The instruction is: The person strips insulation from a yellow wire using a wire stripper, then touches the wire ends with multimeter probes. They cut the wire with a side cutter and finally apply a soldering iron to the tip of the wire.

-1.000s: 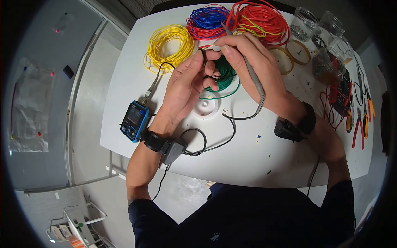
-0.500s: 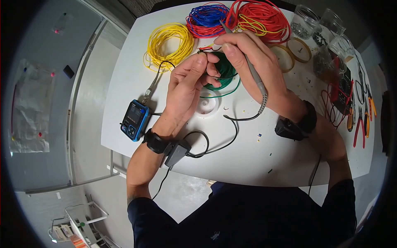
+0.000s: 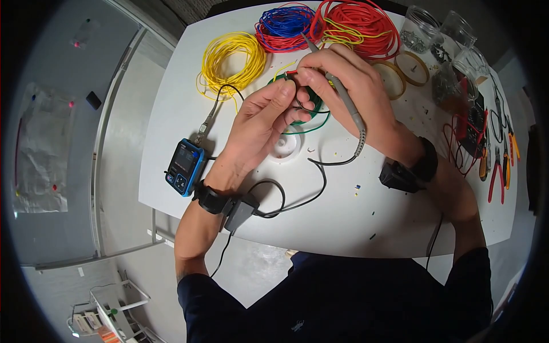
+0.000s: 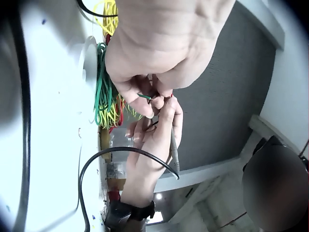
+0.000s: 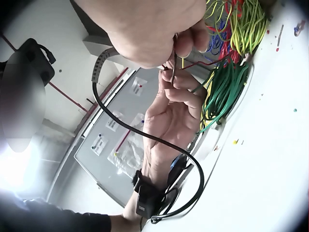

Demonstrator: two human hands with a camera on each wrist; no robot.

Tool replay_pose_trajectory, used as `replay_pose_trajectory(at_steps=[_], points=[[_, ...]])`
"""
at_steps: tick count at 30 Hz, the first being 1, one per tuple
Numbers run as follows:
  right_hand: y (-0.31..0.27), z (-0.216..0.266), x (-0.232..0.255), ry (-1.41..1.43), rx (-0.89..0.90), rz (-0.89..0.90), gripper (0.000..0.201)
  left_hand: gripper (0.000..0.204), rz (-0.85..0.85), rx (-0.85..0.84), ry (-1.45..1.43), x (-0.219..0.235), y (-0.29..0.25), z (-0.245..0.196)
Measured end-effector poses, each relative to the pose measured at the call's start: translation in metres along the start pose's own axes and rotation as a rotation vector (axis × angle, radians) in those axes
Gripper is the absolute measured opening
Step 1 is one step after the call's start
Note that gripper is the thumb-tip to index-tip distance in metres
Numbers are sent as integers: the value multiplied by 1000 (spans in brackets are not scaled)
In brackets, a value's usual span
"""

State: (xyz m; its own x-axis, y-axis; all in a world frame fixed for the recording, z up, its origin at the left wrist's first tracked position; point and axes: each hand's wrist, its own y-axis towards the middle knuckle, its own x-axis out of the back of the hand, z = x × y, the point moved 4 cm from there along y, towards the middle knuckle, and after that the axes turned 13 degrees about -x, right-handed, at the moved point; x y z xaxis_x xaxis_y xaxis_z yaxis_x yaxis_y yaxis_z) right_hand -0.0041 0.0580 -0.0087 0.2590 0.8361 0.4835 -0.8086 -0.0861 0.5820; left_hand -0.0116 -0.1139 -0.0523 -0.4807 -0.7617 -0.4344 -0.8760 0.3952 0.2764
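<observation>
Fingertip to fingertip, my two hands meet over the green wire coil (image 3: 311,127). My left hand (image 3: 257,123) pinches thin wires between thumb and forefinger; a short red wire (image 3: 292,72) shows at the tips, and a green wire end (image 4: 145,96) shows in the left wrist view. How the wires join is hidden by the fingers. My right hand (image 3: 363,97) holds a grey pen-shaped probe (image 3: 350,103), its pointed end up past the forefinger. From its ribbed sleeve a black cable (image 5: 140,133) loops down. The right thumb and forefinger close in on the red wire.
Yellow (image 3: 251,60), blue (image 3: 286,23) and red (image 3: 366,28) wire coils lie at the back. A blue handheld meter (image 3: 186,167) stands at left, a white spool (image 3: 284,147) in the middle. Jars (image 3: 422,28), a tape roll (image 3: 413,68) and pliers (image 3: 496,174) are at right.
My left fingertips have shifted right and slightly down, and the right fingertips down and left, bringing the hands closer together. A yellow wire end now shows beyond the fingers.
</observation>
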Motion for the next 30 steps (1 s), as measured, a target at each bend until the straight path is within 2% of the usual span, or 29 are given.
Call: replay_pose_trajectory(at_steps=[3, 6, 11, 14, 18, 20, 23, 26, 30], points=[[0, -1, -1, 13, 46, -8, 7, 31, 50, 48, -9, 4, 1, -4], [-1, 1, 0, 20, 9, -11, 7, 31, 60, 105, -5, 4, 1, -5], [-1, -1, -1, 21, 22, -41, 12, 32, 106, 55, 217, 2, 1, -12], [0, -1, -1, 33, 38, -37, 12, 34, 86, -34, 273, 1, 1, -11], [-1, 3, -1, 38, 37, -43, 11, 30, 49, -45, 304, 4, -2, -8], [-1, 2, -1, 33, 43, -38, 11, 32, 82, -132, 358, 2, -2, -6], [-1, 2, -2, 38, 47, -40, 10, 25, 26, -120, 312, -3, -3, -7], [-1, 0, -2, 42, 51, -50, 11, 32, 43, -83, 343, -1, -4, -6], [-1, 0, -2, 38, 56, -63, 11, 32, 28, -33, 343, 0, -5, -10]])
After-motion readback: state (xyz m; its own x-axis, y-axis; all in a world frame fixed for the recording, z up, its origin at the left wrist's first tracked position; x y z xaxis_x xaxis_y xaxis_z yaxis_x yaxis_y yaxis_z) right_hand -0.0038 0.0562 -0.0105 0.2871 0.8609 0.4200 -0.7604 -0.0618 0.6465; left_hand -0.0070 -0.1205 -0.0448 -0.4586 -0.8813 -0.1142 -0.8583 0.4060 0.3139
